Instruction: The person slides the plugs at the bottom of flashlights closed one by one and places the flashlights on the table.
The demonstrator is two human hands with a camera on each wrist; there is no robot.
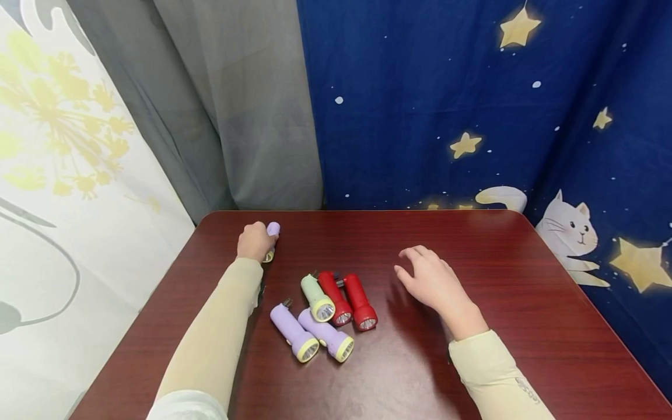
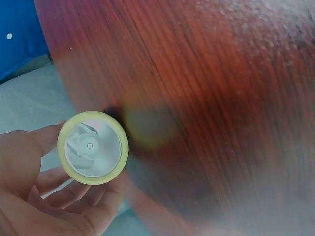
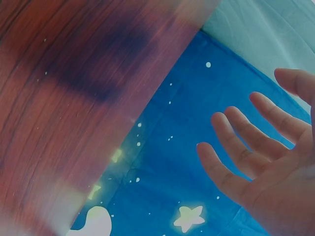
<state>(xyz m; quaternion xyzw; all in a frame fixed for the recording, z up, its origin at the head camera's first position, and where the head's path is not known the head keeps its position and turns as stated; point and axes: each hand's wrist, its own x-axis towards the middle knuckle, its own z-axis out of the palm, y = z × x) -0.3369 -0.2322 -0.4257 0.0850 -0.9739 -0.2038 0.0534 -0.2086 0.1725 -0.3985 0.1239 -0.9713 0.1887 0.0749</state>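
Observation:
At the table's back left, my left hand (image 1: 254, 241) grips a purple flashlight (image 1: 273, 229); the left wrist view shows its yellow-rimmed lens (image 2: 93, 147) facing the camera, with the fingers and thumb of the hand (image 2: 64, 196) around it. My right hand (image 1: 433, 281) hovers over the right half of the table, holding nothing; its fingers are spread and slightly bent in the right wrist view (image 3: 266, 152). Between the hands lie a green flashlight (image 1: 317, 296), two red flashlights (image 1: 333, 296) (image 1: 359, 300) and two more purple ones (image 1: 291, 329) (image 1: 324, 333).
The dark red wooden table (image 1: 472, 233) has rounded back corners. Behind it hang a grey curtain (image 1: 262, 105) and a blue curtain (image 1: 409, 116) with stars and a cat. A white patterned curtain (image 1: 79, 233) hangs at the left.

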